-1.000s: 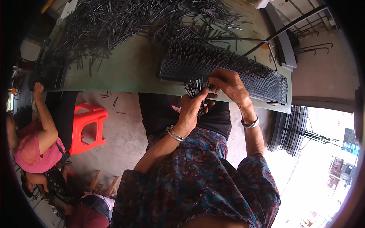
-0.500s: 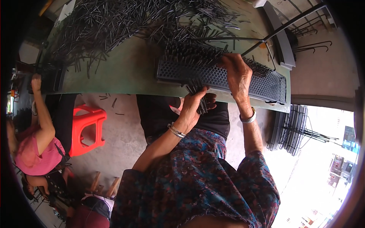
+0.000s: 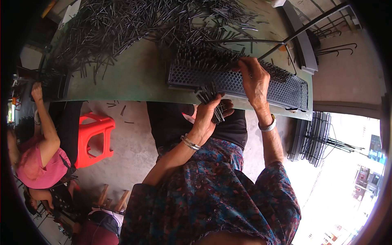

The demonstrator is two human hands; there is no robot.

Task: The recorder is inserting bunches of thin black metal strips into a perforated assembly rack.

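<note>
A bundle of short dark metal rods (image 3: 209, 94) is gripped in my left hand (image 3: 208, 112), just off the near edge of the table. Beyond it lies a long dark tray with a grid of round holes (image 3: 232, 85). Many rods stand upright in its far rows (image 3: 200, 57), while the near rows show bare holes. Over the tray's middle, my right hand (image 3: 257, 79) has thumb and fingers pinched together at the edge of the standing rods. Whatever sits between those fingertips is too small to make out.
A big heap of loose rods (image 3: 134, 24) covers the far left of the green table (image 3: 134, 77). A dark metal bar frame (image 3: 281, 43) reaches over the table's right side. At left are a red plastic stool (image 3: 94, 139) and a co-worker in pink (image 3: 43, 163). Wire racks (image 3: 316, 139) stand at right.
The rods in my left hand have shifted and fan out a little more. My right hand has barely moved, still pinching over the tray. The co-worker's raised hand moved slightly.
</note>
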